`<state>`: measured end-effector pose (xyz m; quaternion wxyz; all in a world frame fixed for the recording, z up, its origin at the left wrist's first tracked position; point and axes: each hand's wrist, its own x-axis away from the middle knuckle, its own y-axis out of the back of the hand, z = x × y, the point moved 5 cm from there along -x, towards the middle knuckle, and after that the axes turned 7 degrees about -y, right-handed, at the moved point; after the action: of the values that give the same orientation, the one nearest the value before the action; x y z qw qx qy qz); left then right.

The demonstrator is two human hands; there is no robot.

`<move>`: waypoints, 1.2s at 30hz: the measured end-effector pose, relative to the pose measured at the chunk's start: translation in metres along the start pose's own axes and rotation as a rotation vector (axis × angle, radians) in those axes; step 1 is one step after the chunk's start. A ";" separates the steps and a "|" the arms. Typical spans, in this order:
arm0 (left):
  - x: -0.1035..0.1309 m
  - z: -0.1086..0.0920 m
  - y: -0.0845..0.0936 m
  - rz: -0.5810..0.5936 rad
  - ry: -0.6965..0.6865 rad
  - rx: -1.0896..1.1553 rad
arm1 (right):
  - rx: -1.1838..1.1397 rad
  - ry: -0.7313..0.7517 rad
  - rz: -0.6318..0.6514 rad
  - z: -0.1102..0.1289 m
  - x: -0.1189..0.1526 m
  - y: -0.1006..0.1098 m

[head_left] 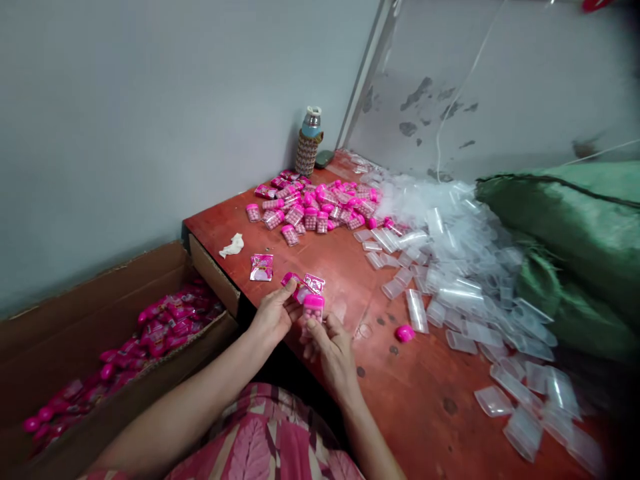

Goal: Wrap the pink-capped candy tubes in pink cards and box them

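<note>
My right hand (pixel 337 357) is closed around a small transparent container (pixel 313 308) with a pink cap and pink balls inside, held upright at the table's front edge. My left hand (pixel 273 317) pinches a shiny pink packet (pixel 294 283) just left of the container's cap. Behind the cap is another pink packet (pixel 315 284); whether it lies on the table or touches the held one, I cannot tell. Farther left, one more packet (pixel 261 267) lies flat on the red table (pixel 400 413). A loose pink cap (pixel 405 333) sits to the right of my right hand.
Filled pink-capped containers (pixel 310 217) are heaped at the back. Empty transparent tubes (pixel 460 293) spread over the right side, beside a green sack (pixel 570 247). A cardboard box (pixel 210 270) with pink items stands at left. A bottle (pixel 311 140) stands by the wall.
</note>
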<state>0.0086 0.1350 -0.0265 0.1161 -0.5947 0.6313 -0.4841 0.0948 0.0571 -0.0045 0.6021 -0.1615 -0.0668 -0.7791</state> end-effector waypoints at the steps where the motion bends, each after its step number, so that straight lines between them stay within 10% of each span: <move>1: 0.000 0.001 -0.002 0.014 -0.003 -0.014 | -0.007 -0.002 -0.003 0.000 0.000 0.001; 36: 0.005 0.018 -0.028 0.352 0.057 -0.505 | -0.040 0.098 -0.057 -0.016 -0.011 0.023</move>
<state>0.0387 0.1270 -0.0123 0.0287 -0.4725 0.8279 -0.3008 0.1169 0.0564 -0.0252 0.5786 -0.1335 -0.0262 -0.8042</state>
